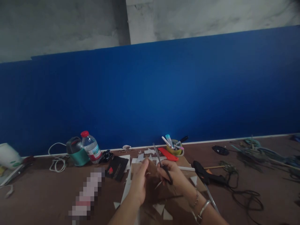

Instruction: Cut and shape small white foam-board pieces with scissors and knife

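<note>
My left hand [140, 181] is closed on a small piece of brown cardboard [152, 167], gripped near the fingertips. My right hand [174, 175] has its fingers around a pair of scissors [167, 172] with dark handles; the blades point up and away from me. The scissors are just right of the cardboard, and whether the blades touch it I cannot tell. Below both hands lies a brown board [150, 215] with white paper triangles [167, 215] scattered on it. An orange-red cutter [168, 154] rests just beyond the right hand.
Behind the board stands a round pen holder [174, 151] with several markers. To the right lie a black glue gun [208, 175] with its cable and a tangle of green strands [255, 153]. A water bottle [91, 148], a teal container [78, 156] and a black card [117, 168] are left.
</note>
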`<state>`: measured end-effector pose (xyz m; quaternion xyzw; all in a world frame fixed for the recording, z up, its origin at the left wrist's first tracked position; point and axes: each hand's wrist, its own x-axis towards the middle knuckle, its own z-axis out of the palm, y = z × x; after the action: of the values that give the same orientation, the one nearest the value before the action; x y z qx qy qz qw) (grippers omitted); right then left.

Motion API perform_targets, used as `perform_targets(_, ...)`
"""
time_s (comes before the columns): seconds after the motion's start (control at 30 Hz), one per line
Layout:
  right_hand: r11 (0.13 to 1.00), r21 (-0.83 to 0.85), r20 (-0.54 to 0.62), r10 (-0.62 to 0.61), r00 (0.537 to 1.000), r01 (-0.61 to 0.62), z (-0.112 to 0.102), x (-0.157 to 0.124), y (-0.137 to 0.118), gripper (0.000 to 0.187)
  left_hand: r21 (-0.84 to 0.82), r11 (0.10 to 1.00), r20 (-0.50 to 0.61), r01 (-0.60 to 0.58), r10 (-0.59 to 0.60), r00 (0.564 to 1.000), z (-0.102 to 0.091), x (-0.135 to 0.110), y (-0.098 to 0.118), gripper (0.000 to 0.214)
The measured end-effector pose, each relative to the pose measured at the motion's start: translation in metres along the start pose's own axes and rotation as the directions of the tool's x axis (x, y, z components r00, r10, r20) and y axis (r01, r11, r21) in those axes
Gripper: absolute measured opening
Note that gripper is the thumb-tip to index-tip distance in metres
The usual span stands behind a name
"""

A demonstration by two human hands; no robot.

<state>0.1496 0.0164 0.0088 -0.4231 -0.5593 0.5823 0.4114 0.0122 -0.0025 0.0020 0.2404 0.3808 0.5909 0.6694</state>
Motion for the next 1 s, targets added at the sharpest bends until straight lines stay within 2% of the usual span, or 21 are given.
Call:
perform_targets(0.1,1.000,-0.006,-0.049,-0.023,0.999,0.023,0.003,0.001,0.001,0.031,0.049,0.998,0.065,0.026,-0.029,0.997,0.001,0.000,-0.002,0.035)
perform_targets(0.17,0.998,-0.053,-0.022,-0.045,0.999,0.044,0.002,0.000,-0.001,0.027,0.079,0.997,0.088,0.010,-0.017,0.996,0.000,0.000,-0.001,0.037)
perform_targets(0.23,0.976,-0.183,0.027,-0.114,0.993,0.117,-0.003,-0.002,-0.006,0.019,0.098,0.994,0.077,-0.039,0.032,0.997,-0.002,0.001,0.002,0.036)
perform_targets(0.33,0.858,-0.478,0.090,-0.167,0.982,0.190,-0.012,-0.005,-0.014,0.015,0.147,0.982,0.040,-0.116,0.111,0.993,-0.004,0.004,0.007,0.032)
perform_targets(0.43,0.772,-0.605,0.147,-0.131,0.980,0.194,-0.018,-0.007,-0.020,0.018,0.188,0.971,0.055,-0.149,0.141,0.988,-0.006,0.006,0.009,0.033)
perform_targets(0.57,0.730,-0.644,0.184,-0.141,0.973,0.228,-0.019,-0.009,-0.021,0.019,0.219,0.965,0.052,-0.146,0.138,0.989,-0.008,0.008,0.010,0.029)
perform_targets(0.8,0.674,-0.696,0.169,-0.181,0.969,0.248,-0.020,-0.008,-0.017,0.016,0.215,0.965,0.074,-0.148,0.135,0.988,-0.007,0.007,0.013,0.029)
perform_targets(1.0,0.697,-0.676,0.151,-0.186,0.971,0.238,-0.020,-0.007,-0.015,0.019,0.151,0.975,0.042,-0.163,0.158,0.986,-0.007,0.009,0.007,0.025)
